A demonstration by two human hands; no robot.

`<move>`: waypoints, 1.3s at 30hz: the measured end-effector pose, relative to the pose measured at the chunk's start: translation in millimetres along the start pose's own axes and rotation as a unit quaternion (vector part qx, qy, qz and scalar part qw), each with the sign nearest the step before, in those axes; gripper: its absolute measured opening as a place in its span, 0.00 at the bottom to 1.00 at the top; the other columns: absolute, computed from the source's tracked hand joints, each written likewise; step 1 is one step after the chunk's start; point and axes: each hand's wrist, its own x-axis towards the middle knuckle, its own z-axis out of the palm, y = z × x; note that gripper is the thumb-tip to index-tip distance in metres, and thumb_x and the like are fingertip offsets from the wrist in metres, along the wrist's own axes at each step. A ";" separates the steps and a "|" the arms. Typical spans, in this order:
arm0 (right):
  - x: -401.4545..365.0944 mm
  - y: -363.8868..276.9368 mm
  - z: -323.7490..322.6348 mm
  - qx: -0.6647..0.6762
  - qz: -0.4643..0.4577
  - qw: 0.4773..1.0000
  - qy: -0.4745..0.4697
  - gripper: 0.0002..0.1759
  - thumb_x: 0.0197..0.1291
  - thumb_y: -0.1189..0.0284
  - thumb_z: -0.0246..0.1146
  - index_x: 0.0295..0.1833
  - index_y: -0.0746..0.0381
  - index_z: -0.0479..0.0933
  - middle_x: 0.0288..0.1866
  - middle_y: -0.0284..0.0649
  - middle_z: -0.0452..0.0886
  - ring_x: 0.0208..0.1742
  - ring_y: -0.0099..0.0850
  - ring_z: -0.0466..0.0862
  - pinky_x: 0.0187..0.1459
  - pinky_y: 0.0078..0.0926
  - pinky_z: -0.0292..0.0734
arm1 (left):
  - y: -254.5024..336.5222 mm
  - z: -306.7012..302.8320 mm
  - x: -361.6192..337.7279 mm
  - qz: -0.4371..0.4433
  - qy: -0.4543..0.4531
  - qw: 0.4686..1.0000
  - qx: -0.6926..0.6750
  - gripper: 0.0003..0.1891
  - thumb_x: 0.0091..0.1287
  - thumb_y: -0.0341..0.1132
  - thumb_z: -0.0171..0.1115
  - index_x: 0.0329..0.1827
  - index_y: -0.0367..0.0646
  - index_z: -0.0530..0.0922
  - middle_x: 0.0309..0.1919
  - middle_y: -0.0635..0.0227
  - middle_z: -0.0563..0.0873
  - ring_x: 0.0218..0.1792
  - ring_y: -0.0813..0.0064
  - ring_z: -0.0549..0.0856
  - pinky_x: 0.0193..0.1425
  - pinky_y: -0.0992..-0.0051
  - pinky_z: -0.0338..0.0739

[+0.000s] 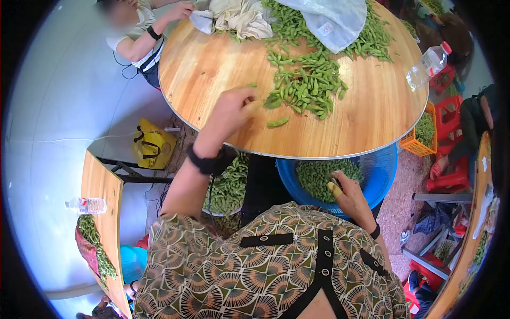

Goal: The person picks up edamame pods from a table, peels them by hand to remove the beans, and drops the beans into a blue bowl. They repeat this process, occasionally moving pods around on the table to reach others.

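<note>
A round wooden table (212, 58) carries a loose heap of green bean pods (305, 82). My left hand (234, 109) rests on the tabletop at the heap's left edge, fingers curled around a pod; one stray pod (278, 122) lies just to its right. Lower down, my right hand (348, 194) hovers over a blue basket (385, 170) of shelled green beans (319, 175), fingers bent, a yellow cover on one fingertip. Whether it holds anything is hidden.
White cloths and a plastic sack (329, 21) lie on the pods at the far side. A water bottle (427, 66) lies near the right rim. Another person (141, 32) sits at the far left. A yellow bag (151, 146) and orange crate (422, 133) stand on the floor.
</note>
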 end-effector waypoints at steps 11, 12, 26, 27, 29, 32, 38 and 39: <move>-13.8 9.1 -1.0 0.042 0.039 0.998 -0.001 0.11 0.62 0.73 0.60 0.49 0.66 0.74 0.32 0.53 0.80 0.34 0.45 0.82 0.38 0.35 0.75 | -8.7 -36.0 -12.0 -0.170 -0.031 0.952 -0.251 0.06 0.71 0.33 0.60 0.42 0.40 0.80 0.39 0.66 0.88 0.38 0.77 0.87 0.40 0.78 0.78; -12.0 11.5 -0.6 0.044 0.036 0.998 -0.007 0.11 0.62 0.73 0.60 0.49 0.66 0.74 0.32 0.53 0.80 0.34 0.45 0.82 0.38 0.35 0.75 | -10.4 -45.2 -22.4 -0.181 -0.015 0.942 -0.282 0.06 0.72 0.33 0.60 0.44 0.40 0.79 0.39 0.65 0.88 0.39 0.77 0.87 0.40 0.78 0.78; 19.7 -39.2 -9.7 0.541 0.099 0.828 -0.113 0.17 0.71 0.61 0.59 0.53 0.64 0.75 0.27 0.32 0.75 0.20 0.17 0.68 0.19 0.14 0.60 | 78.5 30.0 -38.7 -0.134 -0.190 0.779 -0.582 0.07 0.71 0.33 0.59 0.45 0.40 0.75 0.44 0.57 0.85 0.42 0.64 0.89 0.44 0.70 0.85; 20.8 -39.5 -10.8 0.540 0.105 0.829 -0.097 0.17 0.71 0.61 0.59 0.53 0.64 0.75 0.27 0.32 0.75 0.20 0.17 0.68 0.19 0.14 0.60 | 84.1 41.4 -37.8 -0.130 -0.204 0.772 -0.588 0.07 0.71 0.33 0.59 0.45 0.40 0.75 0.44 0.57 0.85 0.42 0.64 0.89 0.44 0.70 0.85; 23.0 -38.2 -12.9 0.665 0.064 0.733 -0.128 0.20 0.72 0.59 0.58 0.55 0.66 0.73 0.27 0.32 0.75 0.19 0.15 0.67 0.16 0.12 0.57 | 91.8 59.6 -36.8 -0.089 -0.257 0.749 -0.605 0.05 0.72 0.30 0.58 0.45 0.39 0.75 0.45 0.58 0.86 0.46 0.65 0.88 0.49 0.70 0.83; 20.2 -28.1 -13.9 0.686 0.068 0.719 -0.085 0.14 0.69 0.64 0.62 0.51 0.63 0.73 0.28 0.32 0.75 0.19 0.14 0.67 0.16 0.12 0.56 | 92.4 68.9 -45.3 -0.097 -0.265 0.749 -0.600 0.04 0.71 0.28 0.59 0.45 0.38 0.75 0.43 0.60 0.85 0.43 0.69 0.88 0.50 0.71 0.83; 14.1 -20.1 -29.1 0.582 0.060 0.811 0.032 0.07 0.65 0.71 0.65 0.43 0.61 0.74 0.27 0.29 0.74 0.18 0.14 0.66 0.16 0.13 0.56 | 63.5 1.1 -102.1 -0.026 -0.251 0.958 0.134 0.10 0.60 0.35 0.69 0.40 0.40 0.83 0.34 0.59 0.87 0.34 0.63 0.87 0.39 0.70 0.80; 11.8 -19.9 -28.0 0.532 0.055 0.844 0.022 0.07 0.65 0.72 0.65 0.43 0.60 0.75 0.27 0.28 0.74 0.18 0.14 0.66 0.17 0.13 0.56 | 66.0 0.3 -102.0 -0.026 -0.249 0.959 0.134 0.10 0.60 0.35 0.69 0.40 0.40 0.83 0.34 0.59 0.87 0.34 0.63 0.87 0.39 0.70 0.80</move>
